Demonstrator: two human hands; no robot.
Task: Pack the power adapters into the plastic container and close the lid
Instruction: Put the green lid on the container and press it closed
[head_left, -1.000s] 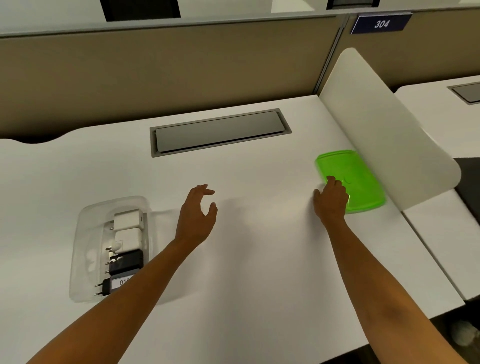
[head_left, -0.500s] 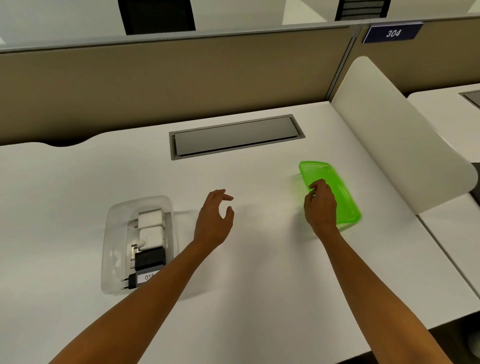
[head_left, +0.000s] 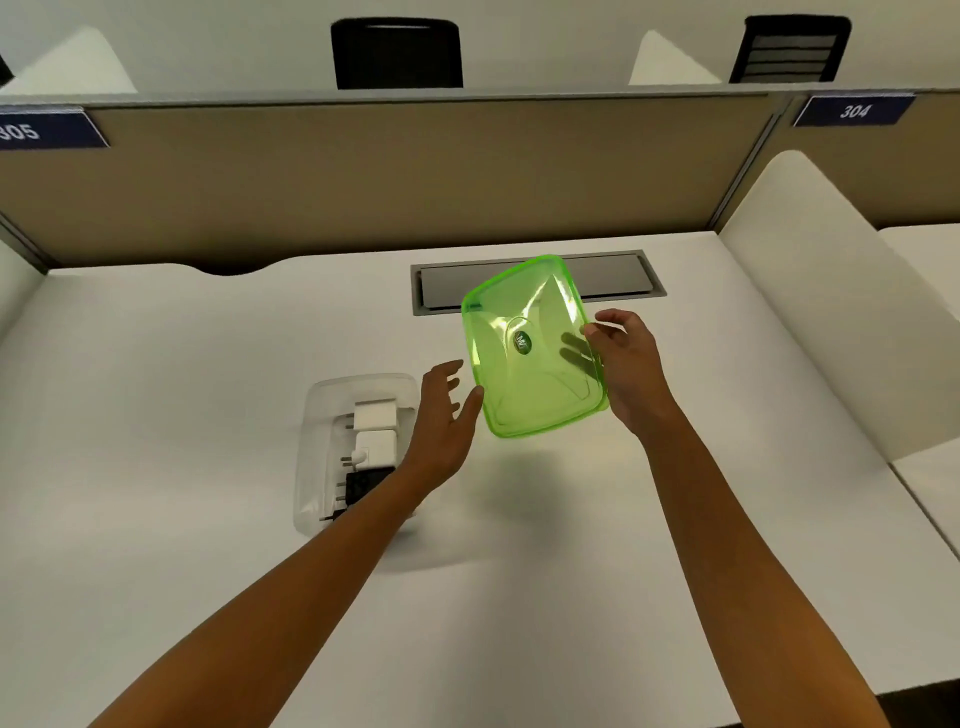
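**Lid Held Aloft, Container Not Yet Closed**

Gripped the green lid (head_left: 530, 348) by its right edge with the right hand (head_left: 631, 371), tilted above the desk (head_left: 156, 374), clear of the surface. Kept the left hand (head_left: 441, 415) open, fingers spread, at the lid's lower left corner, contact uncertain. Left the clear container (head_left: 358, 452) at the left, holding white and black power adapters (head_left: 371, 439). Risked a one-sided pinch slipping, or a tilted lid landing askew and failing to seal.

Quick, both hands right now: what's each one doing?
Left hand: open, empty, fingers spread beside the green lid.
Right hand: closed on the green lid's right edge, holding it tilted above the desk.
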